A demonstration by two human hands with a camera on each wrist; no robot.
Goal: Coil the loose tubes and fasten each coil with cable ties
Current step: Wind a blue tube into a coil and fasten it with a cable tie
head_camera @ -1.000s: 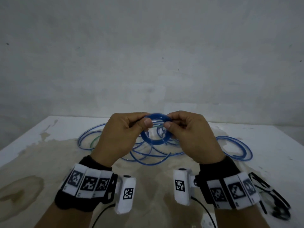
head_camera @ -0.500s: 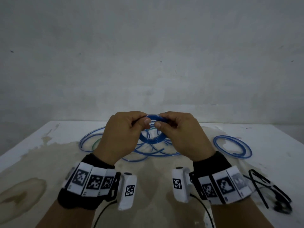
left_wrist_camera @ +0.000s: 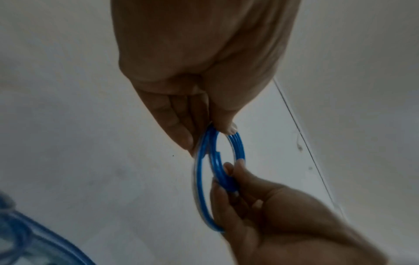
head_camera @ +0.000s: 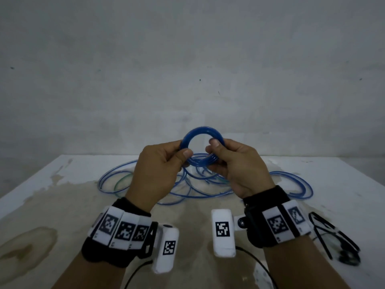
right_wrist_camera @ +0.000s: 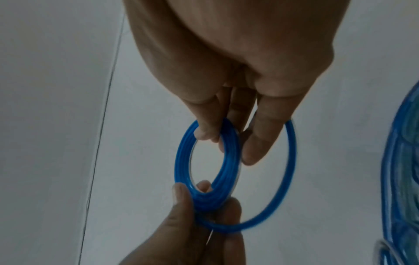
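A small tight coil of blue tube (head_camera: 201, 130) is held upright above the table between both hands. My left hand (head_camera: 183, 149) pinches its left side with thumb and fingers. My right hand (head_camera: 213, 153) pinches its right side. In the left wrist view the left hand (left_wrist_camera: 211, 129) grips the coil (left_wrist_camera: 199, 170) from above and the right hand (left_wrist_camera: 229, 179) from below. The right wrist view shows the right hand (right_wrist_camera: 217, 136) on the coil (right_wrist_camera: 181, 161), the left hand (right_wrist_camera: 199, 197) below it, and one wider outer loop (right_wrist_camera: 288, 179) standing off the bundle.
Loose blue tubes (head_camera: 116, 176) sprawl over the stained white table (head_camera: 52, 205) behind the hands. A flat blue coil (head_camera: 300, 184) lies at the right. Black cable ties (head_camera: 333, 236) lie near the right front edge. A bare wall stands behind.
Both hands have lifted the small coil and tipped it upright, so its ring now faces me. The grip on each side has stayed.
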